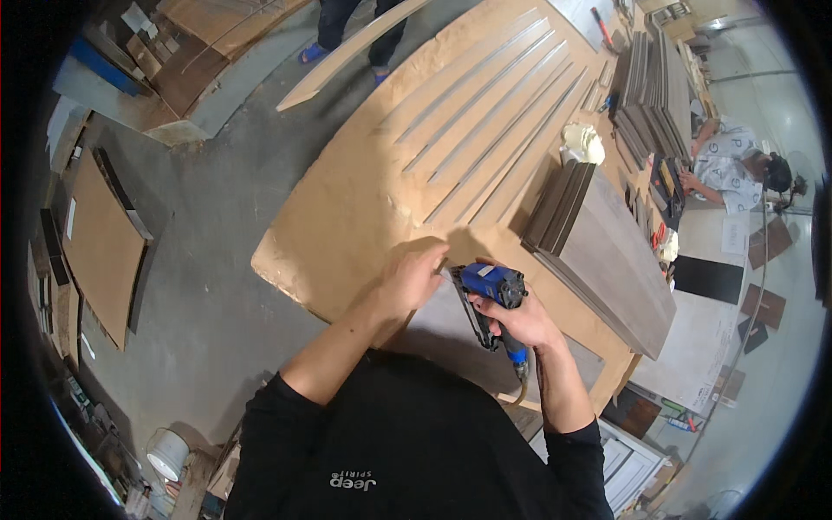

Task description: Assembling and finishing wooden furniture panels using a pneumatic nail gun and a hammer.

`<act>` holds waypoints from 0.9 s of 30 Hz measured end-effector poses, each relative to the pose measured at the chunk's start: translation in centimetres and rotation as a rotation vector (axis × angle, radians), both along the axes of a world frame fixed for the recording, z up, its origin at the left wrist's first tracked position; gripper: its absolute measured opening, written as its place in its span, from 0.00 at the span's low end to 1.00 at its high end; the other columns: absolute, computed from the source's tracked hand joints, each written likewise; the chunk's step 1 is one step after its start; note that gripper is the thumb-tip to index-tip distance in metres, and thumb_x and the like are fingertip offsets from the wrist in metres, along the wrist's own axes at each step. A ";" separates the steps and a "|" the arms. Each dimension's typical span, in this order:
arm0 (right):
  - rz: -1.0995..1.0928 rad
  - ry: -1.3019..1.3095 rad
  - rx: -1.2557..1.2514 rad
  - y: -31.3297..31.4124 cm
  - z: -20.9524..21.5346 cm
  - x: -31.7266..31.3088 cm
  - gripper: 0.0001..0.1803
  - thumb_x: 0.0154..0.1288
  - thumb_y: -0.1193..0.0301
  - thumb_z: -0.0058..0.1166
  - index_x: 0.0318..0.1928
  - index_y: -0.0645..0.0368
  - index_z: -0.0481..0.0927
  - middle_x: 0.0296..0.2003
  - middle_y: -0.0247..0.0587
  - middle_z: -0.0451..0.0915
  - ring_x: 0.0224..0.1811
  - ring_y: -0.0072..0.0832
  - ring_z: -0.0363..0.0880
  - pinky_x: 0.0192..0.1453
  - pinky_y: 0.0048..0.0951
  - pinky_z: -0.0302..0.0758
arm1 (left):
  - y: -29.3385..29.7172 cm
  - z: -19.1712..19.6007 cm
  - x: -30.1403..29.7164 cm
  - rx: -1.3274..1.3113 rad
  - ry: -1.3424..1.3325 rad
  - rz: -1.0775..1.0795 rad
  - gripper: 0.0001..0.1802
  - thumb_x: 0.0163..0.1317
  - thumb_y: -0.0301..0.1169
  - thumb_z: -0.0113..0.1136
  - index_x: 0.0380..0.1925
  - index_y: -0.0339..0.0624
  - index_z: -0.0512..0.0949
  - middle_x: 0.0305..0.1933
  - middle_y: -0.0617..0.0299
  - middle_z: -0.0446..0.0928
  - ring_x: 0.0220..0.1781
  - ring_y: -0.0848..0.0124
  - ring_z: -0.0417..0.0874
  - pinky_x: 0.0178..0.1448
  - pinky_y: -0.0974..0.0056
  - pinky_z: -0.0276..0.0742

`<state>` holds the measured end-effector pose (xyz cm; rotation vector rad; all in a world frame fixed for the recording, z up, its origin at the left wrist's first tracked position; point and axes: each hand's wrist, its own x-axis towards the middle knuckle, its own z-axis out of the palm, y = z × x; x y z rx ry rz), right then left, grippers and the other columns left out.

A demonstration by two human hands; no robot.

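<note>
My right hand (526,319) is wrapped round the handle of a blue and black air nail gun (490,282), with a hose running from the base of its grip. The gun's nose points left, close to the fingertips of my left hand (414,276). That hand is closed, fingers pressed together over the edge of a grey board (446,340) in front of me. Whatever its fingers hold is hidden. Beyond both hands, several thin metal strips (485,113) lie side by side on the large wooden worktable (334,204).
Stacked grey-brown panels (598,251) stand on the right of the table, near a crumpled cream lump (582,143). More dark panels (654,95) stand farther back. A co-worker (732,165) is at the far right; another person's legs (347,30) show beyond a curved board (347,56).
</note>
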<state>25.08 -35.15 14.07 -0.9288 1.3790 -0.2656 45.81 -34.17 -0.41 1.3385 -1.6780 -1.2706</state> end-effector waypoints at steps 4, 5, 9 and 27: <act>-0.007 0.024 0.031 0.4 -0.3 0.8 0.37 0.64 0.75 0.66 0.74 0.53 0.70 0.38 0.30 0.81 0.23 0.16 0.74 0.26 0.22 0.74 | -2.0 0.0 0.6 0.038 -0.088 -0.162 0.22 0.59 0.28 0.70 0.54 0.38 0.81 0.40 0.45 0.86 0.45 0.48 0.88 0.49 0.49 0.82; -0.001 0.042 0.021 0.4 -0.4 0.9 0.37 0.64 0.74 0.66 0.74 0.53 0.70 0.38 0.30 0.82 0.23 0.16 0.74 0.26 0.22 0.75 | -2.3 0.2 0.6 0.046 -0.084 -0.162 0.22 0.59 0.28 0.70 0.54 0.38 0.81 0.40 0.45 0.86 0.45 0.48 0.88 0.49 0.49 0.82; -0.001 0.070 0.003 0.5 -0.9 1.1 0.37 0.63 0.73 0.66 0.73 0.50 0.71 0.39 0.30 0.82 0.23 0.17 0.76 0.27 0.23 0.76 | -3.3 3.0 1.2 0.151 -0.210 -0.266 0.23 0.60 0.30 0.68 0.57 0.42 0.81 0.46 0.47 0.87 0.52 0.48 0.87 0.55 0.46 0.82; 0.055 0.130 0.006 0.3 -0.2 1.8 0.39 0.61 0.71 0.67 0.73 0.48 0.71 0.42 0.32 0.83 0.25 0.18 0.79 0.30 0.23 0.79 | -2.7 2.2 0.8 0.112 -0.251 -0.248 0.24 0.62 0.32 0.69 0.59 0.46 0.79 0.44 0.50 0.87 0.50 0.48 0.87 0.54 0.46 0.82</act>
